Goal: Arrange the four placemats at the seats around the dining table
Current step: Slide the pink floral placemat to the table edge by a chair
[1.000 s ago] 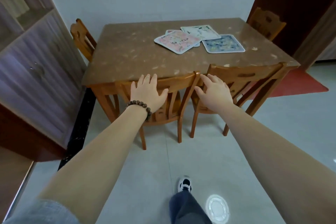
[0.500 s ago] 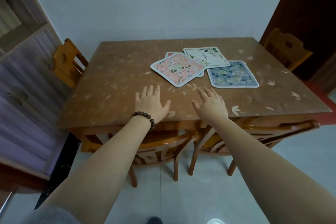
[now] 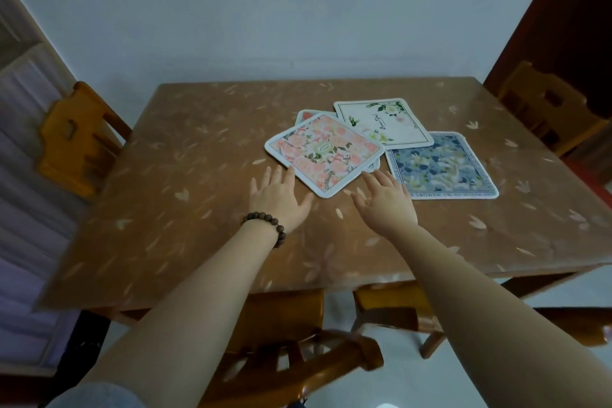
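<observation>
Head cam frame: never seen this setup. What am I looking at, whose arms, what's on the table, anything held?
There is no robot here. A person wears a wide-angle camera on the head, so it looks forward and down along their own bare arms. The left hand, with a bead bracelet on the wrist, and the right hand reach out flat over a brown dining table; neither holds anything. Four placemats lie bunched together: a pink floral placemat on top of a mostly hidden placemat, a white placemat and a blue placemat. Both hands' fingertips are at the pink one's near edges. Wooden chairs stand around the table.
</observation>
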